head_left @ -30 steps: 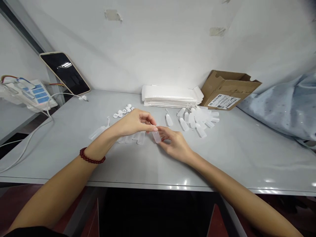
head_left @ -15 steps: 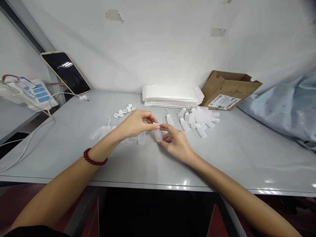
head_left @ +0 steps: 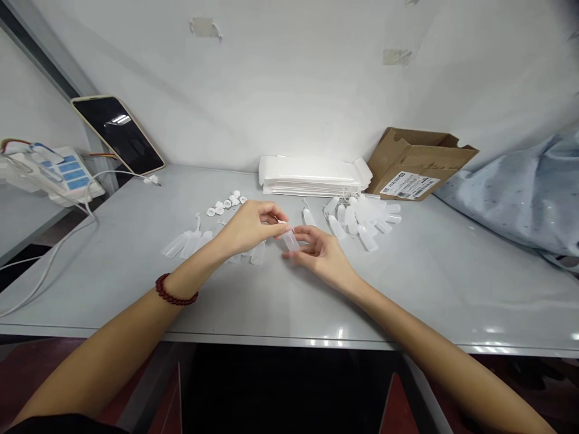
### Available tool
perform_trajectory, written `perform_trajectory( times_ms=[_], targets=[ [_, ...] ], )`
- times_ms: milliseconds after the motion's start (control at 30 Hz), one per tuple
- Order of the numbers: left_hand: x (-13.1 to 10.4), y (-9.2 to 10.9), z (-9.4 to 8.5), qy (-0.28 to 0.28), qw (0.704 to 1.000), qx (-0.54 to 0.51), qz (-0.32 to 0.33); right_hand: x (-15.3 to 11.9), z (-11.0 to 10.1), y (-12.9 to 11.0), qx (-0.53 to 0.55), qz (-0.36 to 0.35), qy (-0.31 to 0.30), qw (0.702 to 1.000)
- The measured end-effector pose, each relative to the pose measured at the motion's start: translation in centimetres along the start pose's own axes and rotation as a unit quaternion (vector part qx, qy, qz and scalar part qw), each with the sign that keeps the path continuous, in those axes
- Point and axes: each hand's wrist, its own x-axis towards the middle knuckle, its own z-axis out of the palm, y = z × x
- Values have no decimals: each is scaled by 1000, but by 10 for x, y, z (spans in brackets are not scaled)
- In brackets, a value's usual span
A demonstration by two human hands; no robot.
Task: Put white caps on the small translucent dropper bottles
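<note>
Over the middle of the table, my left hand [head_left: 253, 228] pinches the upper end of a small translucent plastic sleeve [head_left: 291, 241] between thumb and fingers. My right hand [head_left: 322, 256] is curled round the sleeve's right side and lower end, its thumb beneath. Under and beside my left wrist lie several similar translucent sleeves [head_left: 181, 244]. Small white caps [head_left: 219, 208] are scattered behind that hand. To the right rests a pile of sleeves with white tops and thin cords [head_left: 350, 220], and a single corded sleeve [head_left: 308, 217] lies just behind my right hand.
A stack of flat white packs [head_left: 314, 176] lies against the wall, beside an open cardboard box [head_left: 416, 166]. A phone [head_left: 118, 134] leans at the left, near a power strip [head_left: 75, 172] and a white cable [head_left: 49, 259]. Light blue cloth [head_left: 520, 193] covers the right back corner.
The sleeve has tilted slightly, and its lower end has risen a little. My right thumb has shifted left under it. My left hand keeps its pinch.
</note>
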Motion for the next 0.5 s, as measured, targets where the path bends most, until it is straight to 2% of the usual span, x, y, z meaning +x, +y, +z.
perform_trajectory(
  times_ms=[300,500],
  targets=[
    [-3,5,1,-7,999,-53,10,0,1,2,-57,-56,70,994],
    [-3,3,-3,-27,999,-13,35,-2,1,4,-149,-100,81,980]
  ],
)
